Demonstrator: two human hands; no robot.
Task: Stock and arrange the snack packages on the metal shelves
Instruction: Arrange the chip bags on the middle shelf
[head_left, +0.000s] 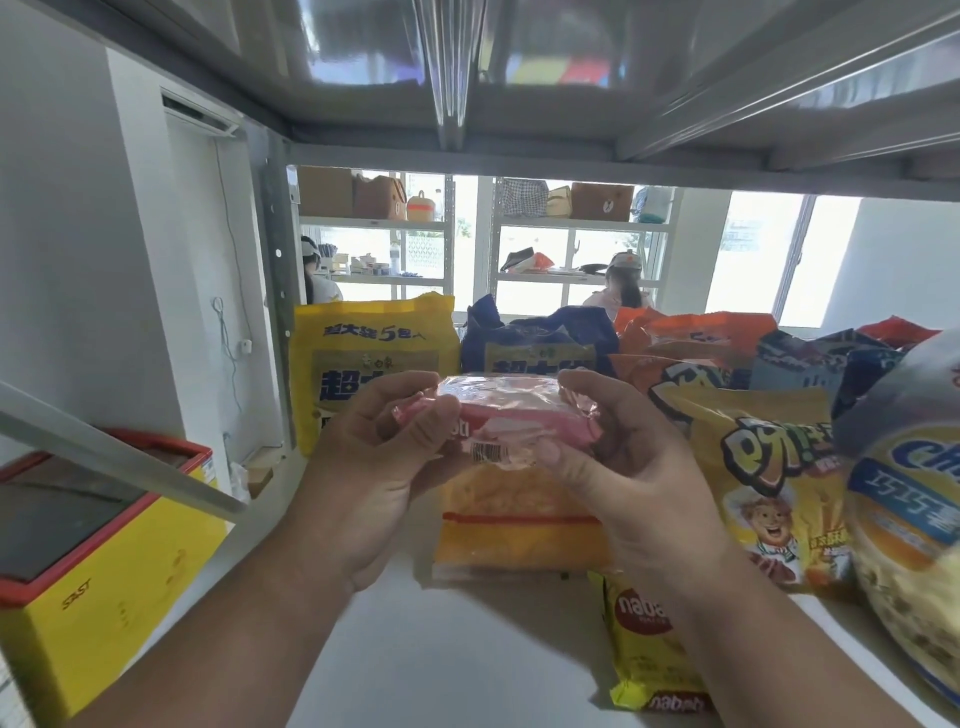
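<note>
Both our left hand (384, 457) and right hand (613, 457) pinch the pink wafer pack (519, 421) by its ends, its long axis running crosswise just above the yellow pack (519, 530) lying on the shelf (467, 649).

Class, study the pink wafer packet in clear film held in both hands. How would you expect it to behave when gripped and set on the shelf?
The pink wafer packet in clear film probably keeps its shape: it spans flat between the left hand and right hand without sagging. Its glossy film looks slippery. The loose film ends likely crumple where the fingers pinch them.
</note>
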